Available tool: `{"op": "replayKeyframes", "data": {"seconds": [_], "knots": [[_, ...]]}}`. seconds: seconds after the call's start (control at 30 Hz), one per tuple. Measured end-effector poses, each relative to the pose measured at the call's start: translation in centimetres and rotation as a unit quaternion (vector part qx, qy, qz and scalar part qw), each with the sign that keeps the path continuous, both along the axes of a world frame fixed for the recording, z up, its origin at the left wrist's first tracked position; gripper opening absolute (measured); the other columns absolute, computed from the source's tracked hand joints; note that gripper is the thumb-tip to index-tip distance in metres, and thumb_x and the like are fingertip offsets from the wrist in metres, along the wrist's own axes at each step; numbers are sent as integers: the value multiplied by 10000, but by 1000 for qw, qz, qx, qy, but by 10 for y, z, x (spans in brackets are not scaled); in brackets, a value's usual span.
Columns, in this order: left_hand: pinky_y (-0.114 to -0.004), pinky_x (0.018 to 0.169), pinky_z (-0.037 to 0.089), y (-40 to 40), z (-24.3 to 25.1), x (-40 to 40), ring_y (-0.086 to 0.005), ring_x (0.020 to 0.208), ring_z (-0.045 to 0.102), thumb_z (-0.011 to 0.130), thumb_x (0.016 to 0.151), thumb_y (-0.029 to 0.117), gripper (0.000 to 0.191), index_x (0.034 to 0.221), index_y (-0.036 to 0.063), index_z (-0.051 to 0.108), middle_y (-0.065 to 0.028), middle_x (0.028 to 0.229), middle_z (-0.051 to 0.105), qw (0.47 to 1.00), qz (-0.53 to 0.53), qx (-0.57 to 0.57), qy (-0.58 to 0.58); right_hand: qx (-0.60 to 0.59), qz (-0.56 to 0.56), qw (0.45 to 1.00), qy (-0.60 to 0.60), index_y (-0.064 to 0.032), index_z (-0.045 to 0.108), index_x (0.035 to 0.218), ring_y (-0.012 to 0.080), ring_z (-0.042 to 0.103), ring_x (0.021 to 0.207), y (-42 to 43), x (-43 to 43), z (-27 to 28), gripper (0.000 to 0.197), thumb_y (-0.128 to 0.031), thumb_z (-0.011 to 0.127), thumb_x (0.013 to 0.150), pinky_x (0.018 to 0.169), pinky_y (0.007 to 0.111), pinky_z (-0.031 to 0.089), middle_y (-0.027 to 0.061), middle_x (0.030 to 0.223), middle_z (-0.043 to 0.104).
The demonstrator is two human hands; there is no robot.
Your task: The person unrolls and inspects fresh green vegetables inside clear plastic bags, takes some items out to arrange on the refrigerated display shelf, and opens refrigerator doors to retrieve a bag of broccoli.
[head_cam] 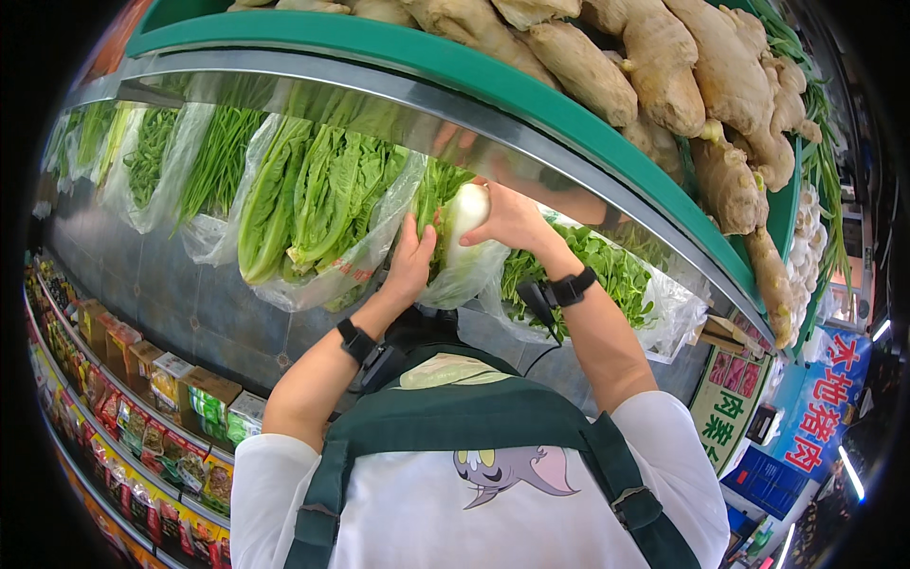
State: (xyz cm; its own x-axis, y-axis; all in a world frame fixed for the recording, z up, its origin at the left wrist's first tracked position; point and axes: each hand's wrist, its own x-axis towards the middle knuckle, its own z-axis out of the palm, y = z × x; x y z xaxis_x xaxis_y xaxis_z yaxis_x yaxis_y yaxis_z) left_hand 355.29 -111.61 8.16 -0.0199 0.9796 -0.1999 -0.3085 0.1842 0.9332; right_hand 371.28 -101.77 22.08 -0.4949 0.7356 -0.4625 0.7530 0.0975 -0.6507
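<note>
My right hand (508, 217) is curved around a smooth white vegetable (470, 210), its thumb on the near side. Which kind of vegetable it is I cannot tell. My left hand (412, 259) is beside it, thumb and fingers apart, close against leafy greens (439, 186). The fingertips there are partly hidden among the leaves. A clear plastic bag (462, 279) lies under and in front of the white vegetable. Left of my left hand, long-leaf lettuce (334, 199) rests in another clear bag (302, 291) with red print.
Overhead, a green crate (426, 43) of ginger (583, 71) sits behind a metal rail (341, 77). Small-leaf greens (593, 256) lie right of my hands; garlic chives or similar stalks (224, 153) and green peppers (153, 146) lie left. Shelves of packaged goods (163, 455) stand lower left.
</note>
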Motion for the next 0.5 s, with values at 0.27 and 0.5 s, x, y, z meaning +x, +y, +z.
{"op": "replayKeyframes", "data": {"seconds": [0.27, 0.5], "knots": [[-359, 1034, 405, -52, 37, -21, -221, 1233, 468, 385, 1035, 309, 488, 1350, -50, 287, -168, 1321, 463, 999, 18, -8, -48, 28, -159, 974, 158, 46, 499, 1300, 204, 539, 1125, -25, 21, 41, 785, -187, 853, 639, 989, 318, 391, 106, 1208, 603], [-341, 1017, 417, -53, 33, -17, -214, 1211, 488, 385, 1037, 294, 503, 1393, -41, 267, -163, 1372, 440, 999, -8, -31, -25, -13, -290, 943, 162, 28, 566, 1228, 194, 513, 1154, -14, 97, -28, 533, -257, 733, 809, 1021, 323, 357, 104, 1248, 585]]}}
